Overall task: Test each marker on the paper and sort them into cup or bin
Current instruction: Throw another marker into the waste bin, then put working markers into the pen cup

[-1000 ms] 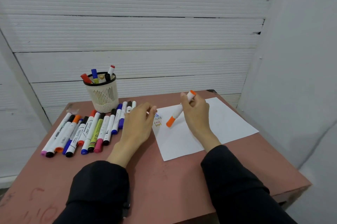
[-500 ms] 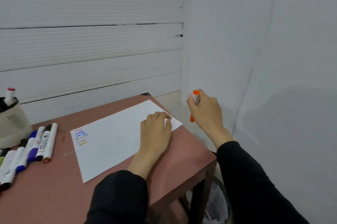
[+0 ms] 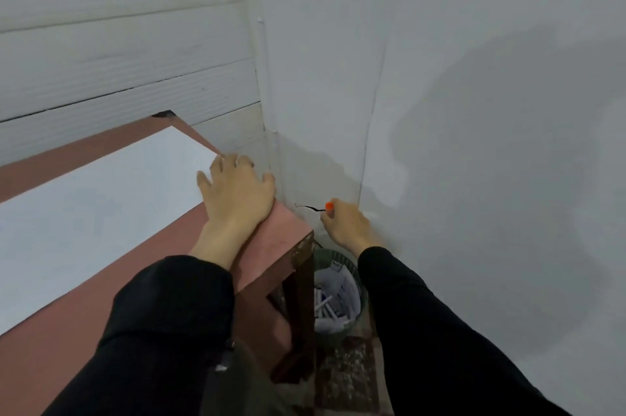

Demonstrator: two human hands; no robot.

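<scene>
Your right hand (image 3: 343,225) moved off paper (image 3: 101,205), now beside table (image 3: 281,232), above bin (image 3: 338,293), fingers curled around orange marker (image 3: 329,206). Left hand (image 3: 237,195) lies flat on table corner, grasping nothing. Likely marker failed test; drop comes next.

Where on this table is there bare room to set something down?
The white paper lies bare left of the left hand. A bare strip of table runs between paper and sleeve. The table's right corner is crowded by that hand; beyond it the right hand holds the orange marker.
</scene>
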